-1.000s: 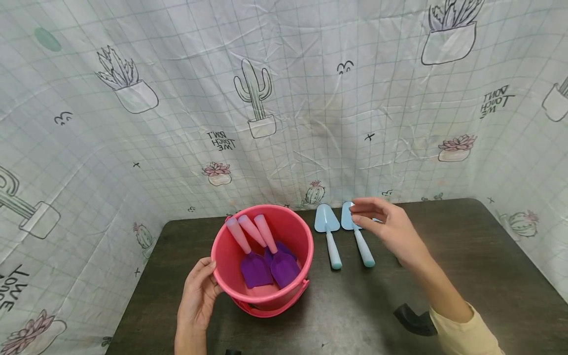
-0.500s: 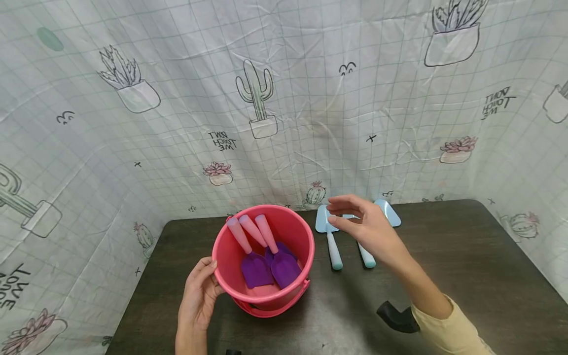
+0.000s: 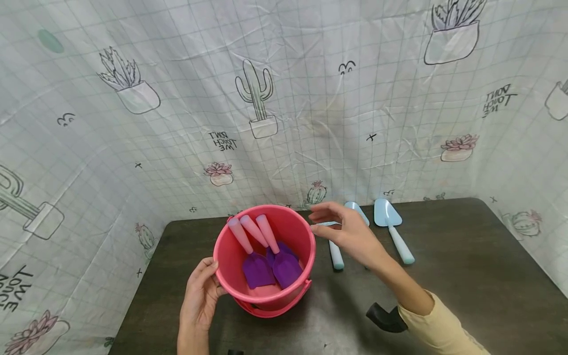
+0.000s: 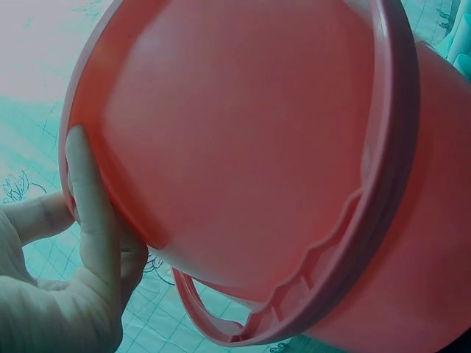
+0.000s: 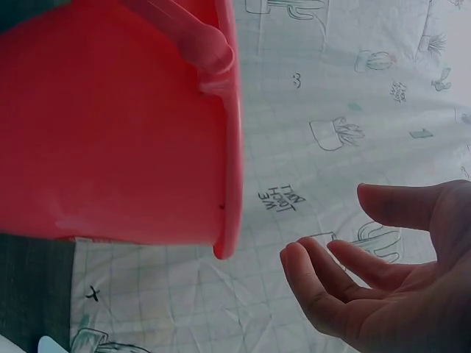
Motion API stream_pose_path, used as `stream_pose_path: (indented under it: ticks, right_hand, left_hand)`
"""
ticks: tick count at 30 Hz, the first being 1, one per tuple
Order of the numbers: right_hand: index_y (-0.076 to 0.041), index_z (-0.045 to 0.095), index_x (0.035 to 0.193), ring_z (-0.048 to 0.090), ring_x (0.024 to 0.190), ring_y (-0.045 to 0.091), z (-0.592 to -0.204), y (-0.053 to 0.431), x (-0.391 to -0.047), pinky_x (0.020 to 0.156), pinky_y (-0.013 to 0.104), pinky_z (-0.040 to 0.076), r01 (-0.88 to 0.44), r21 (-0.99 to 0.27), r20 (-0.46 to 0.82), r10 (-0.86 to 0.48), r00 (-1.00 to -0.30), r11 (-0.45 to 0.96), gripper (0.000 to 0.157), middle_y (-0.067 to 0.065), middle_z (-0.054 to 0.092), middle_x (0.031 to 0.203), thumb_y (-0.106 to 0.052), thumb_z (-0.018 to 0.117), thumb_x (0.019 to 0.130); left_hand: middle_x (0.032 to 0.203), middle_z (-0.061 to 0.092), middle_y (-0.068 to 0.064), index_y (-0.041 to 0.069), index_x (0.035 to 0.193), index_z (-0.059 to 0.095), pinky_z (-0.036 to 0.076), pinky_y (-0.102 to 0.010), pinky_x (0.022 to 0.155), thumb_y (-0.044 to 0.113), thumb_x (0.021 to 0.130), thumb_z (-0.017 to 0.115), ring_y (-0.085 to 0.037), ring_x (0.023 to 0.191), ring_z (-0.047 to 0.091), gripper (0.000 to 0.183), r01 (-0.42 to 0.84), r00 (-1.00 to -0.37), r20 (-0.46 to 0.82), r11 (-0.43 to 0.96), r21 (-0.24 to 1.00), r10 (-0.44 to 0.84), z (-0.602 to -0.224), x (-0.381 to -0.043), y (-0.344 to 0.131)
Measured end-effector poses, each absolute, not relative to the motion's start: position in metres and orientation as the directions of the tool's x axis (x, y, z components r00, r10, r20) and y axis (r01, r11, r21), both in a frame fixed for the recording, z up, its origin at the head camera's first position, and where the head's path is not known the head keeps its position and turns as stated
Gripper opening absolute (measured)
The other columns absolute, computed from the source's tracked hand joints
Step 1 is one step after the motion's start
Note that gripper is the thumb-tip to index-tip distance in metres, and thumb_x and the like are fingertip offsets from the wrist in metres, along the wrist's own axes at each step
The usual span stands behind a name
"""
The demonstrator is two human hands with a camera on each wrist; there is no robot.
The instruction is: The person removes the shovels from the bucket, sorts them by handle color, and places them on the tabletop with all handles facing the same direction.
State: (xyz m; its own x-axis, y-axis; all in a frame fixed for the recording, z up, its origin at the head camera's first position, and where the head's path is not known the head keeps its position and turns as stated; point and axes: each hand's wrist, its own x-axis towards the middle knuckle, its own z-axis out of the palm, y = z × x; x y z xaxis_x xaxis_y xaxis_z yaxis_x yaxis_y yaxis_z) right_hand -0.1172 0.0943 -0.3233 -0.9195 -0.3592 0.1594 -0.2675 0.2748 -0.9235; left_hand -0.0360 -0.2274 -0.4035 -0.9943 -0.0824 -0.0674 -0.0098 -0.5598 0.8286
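Gripping pink bucket (image 3: 298, 227) by rim, on dark table (image 3: 470, 276), with left hand (image 3: 198, 296), likely for steadiness.
Inside bucket: purple-bladed shovels (image 3: 257, 271), handles leaned back, likely from length. Right of bucket: right hand (image 3: 348, 231), loosely curved, holding nothing; blue trowels (image 3: 388, 214). Behind bucket: cloth (image 3: 177, 106) lettered, seemingly inverted, "DON'T TOUCH ME."

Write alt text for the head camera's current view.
A left hand grips a pink bucket holding three pink-handled purple shovels. The empty right hand hovers beside it, partly hiding some light-blue trowels on a dark table.
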Motion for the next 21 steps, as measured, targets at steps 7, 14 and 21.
stream_pose_path:
  ticks: [7,14,21]
  right_hand:
    - [0.002,0.062,0.131,0.068,0.110,0.026,-0.328,0.082,-0.118,0.097,0.045,0.056,-0.275,-0.925,0.157,-0.395,-0.905,0.262,0.040,0.016,0.071,0.119,-0.011,0.073,0.095]
    - [0.003,0.063,0.129,0.068,0.108,0.027,-0.333,0.071,-0.116,0.096,0.042,0.057,-0.285,-0.926,0.168,-0.405,-0.899,0.247,0.039,0.014,0.071,0.116,-0.007,0.074,0.093]
    - [0.004,0.063,0.128,0.068,0.111,0.034,-0.334,0.062,-0.116,0.097,0.046,0.056,-0.299,-0.924,0.176,-0.428,-0.887,0.239,0.038,0.014,0.071,0.117,-0.007,0.075,0.093]
  left_hand:
    - [0.091,0.068,-0.008,0.004,0.105,0.058,0.063,-0.032,0.066,0.004,0.109,0.045,-0.013,0.074,0.071,0.013,-0.023,-0.990,-0.094,-0.549,0.835,-0.101,-0.403,-0.036,-0.228]
    - [0.090,0.068,-0.007,0.005,0.105,0.059,0.063,-0.031,0.066,0.003,0.109,0.044,-0.012,0.074,0.071,0.015,-0.014,-0.993,-0.076,-0.552,0.834,-0.090,-0.404,-0.036,-0.227]
    - [0.090,0.068,-0.007,0.005,0.105,0.059,0.063,-0.032,0.066,0.003,0.109,0.043,-0.012,0.075,0.071,0.017,-0.008,-0.994,-0.068,-0.553,0.833,-0.088,-0.404,-0.036,-0.227]
